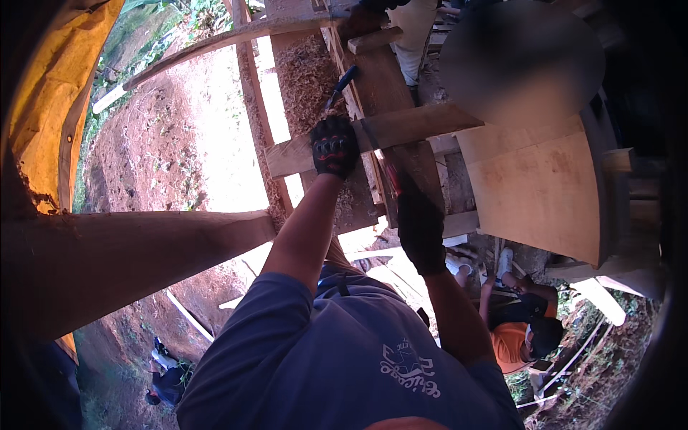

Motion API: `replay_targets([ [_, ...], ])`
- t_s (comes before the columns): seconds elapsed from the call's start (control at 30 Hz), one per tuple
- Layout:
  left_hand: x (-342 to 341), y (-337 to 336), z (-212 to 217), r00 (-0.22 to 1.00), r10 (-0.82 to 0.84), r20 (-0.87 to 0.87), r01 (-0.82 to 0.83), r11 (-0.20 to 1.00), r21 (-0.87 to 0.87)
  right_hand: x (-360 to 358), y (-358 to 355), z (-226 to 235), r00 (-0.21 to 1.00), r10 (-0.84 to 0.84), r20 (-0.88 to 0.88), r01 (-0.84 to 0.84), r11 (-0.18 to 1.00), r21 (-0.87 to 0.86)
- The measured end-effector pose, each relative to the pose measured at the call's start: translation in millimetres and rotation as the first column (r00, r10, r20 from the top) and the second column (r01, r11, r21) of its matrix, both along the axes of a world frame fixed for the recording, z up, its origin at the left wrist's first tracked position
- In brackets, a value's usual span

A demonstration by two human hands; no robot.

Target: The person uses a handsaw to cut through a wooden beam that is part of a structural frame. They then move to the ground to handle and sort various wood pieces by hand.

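My left hand (335, 147), in a black glove with red marks, is closed over a wooden board (416, 129) and holds it down across the bench. My right hand (420, 233), also in a black glove, grips a tool with a red handle (392, 176). Its narrow dark blade (370, 136) crosses the board just right of my left hand; it looks like a handsaw, though the teeth cannot be made out. Beyond my left hand, a blue-handled tool (346, 77) with a metal shank lies on the bench among wood shavings (304, 79).
A thick timber beam (143, 254) runs in from the left. Broad wooden panels (534, 190) stand at the right. Another person's gloved hand (358, 21) is at the bench's far end, and a person in orange (510, 345) sits at lower right. A yellow tarp (54, 93) hangs at far left.
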State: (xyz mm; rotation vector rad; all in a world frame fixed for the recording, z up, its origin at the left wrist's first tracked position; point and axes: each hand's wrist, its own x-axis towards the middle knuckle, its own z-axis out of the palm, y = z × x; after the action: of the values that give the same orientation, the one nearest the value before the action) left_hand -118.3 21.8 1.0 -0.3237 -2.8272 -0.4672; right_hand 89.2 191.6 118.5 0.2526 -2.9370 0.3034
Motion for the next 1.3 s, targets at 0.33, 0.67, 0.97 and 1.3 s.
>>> replay_targets([
  [0.33,-8.8,-2.4,-0.6,0.999,-0.035,0.023,0.035,0.999,0.012,14.6,26.3,89.1,0.994,-0.112,-0.001,0.109,0.966,-0.236],
  [0.67,-8.8,-8.2,-1.8,0.998,-0.033,0.055,0.035,0.999,-0.036,41.2,-14.9,61.9,0.944,-0.199,0.263,0.313,0.789,-0.528],
  [0.97,-4.4,-3.6,-7.0,0.999,-0.004,-0.046,0.004,1.0,0.006,18.9,-9.4,26.8,0.992,-0.119,-0.04,0.093,0.907,-0.411],
  [1.3,-6.7,0.3,2.5,0.998,-0.063,0.025,0.062,0.997,0.036,-42.1,3.1,-3.4,0.974,0.031,-0.223,-0.09,0.961,-0.26],
])
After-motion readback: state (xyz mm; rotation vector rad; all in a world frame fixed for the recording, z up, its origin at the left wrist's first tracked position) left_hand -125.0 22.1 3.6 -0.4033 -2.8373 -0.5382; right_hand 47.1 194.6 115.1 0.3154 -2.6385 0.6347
